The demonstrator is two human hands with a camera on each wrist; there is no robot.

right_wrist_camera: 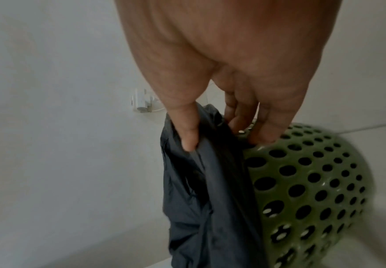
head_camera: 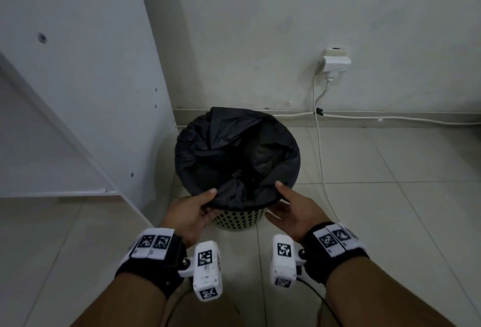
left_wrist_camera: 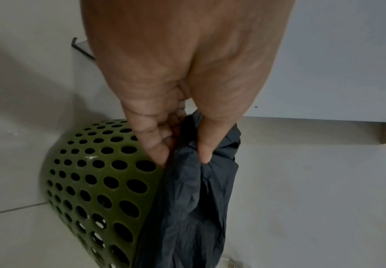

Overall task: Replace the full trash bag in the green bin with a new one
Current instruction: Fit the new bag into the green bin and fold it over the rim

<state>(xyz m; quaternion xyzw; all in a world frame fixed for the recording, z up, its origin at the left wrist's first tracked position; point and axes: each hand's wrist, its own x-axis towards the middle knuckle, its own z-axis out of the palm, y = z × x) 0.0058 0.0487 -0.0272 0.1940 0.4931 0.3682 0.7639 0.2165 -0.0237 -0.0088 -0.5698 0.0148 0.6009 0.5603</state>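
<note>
A green perforated bin [head_camera: 239, 220] stands on the tiled floor by the wall, lined with a black trash bag [head_camera: 234, 154] whose edge is folded over the rim. My left hand [head_camera: 201, 205] pinches the bag's edge at the near left of the rim, thumb on top and fingers underneath. In the left wrist view the left hand [left_wrist_camera: 182, 157] holds bunched black bag [left_wrist_camera: 194, 208] against the bin [left_wrist_camera: 91, 181]. My right hand [head_camera: 282, 199] pinches the bag edge at the near right. The right wrist view shows that hand [right_wrist_camera: 221, 141] with thumb on the bag [right_wrist_camera: 205, 190] and fingers on the bin [right_wrist_camera: 306, 181].
A white cabinet panel [head_camera: 86, 71] stands close to the left of the bin. On the wall to the right, a white plug adapter [head_camera: 335, 62] has a cable [head_camera: 321, 160] running down across the floor tiles. Bare tiles lie right of the bin.
</note>
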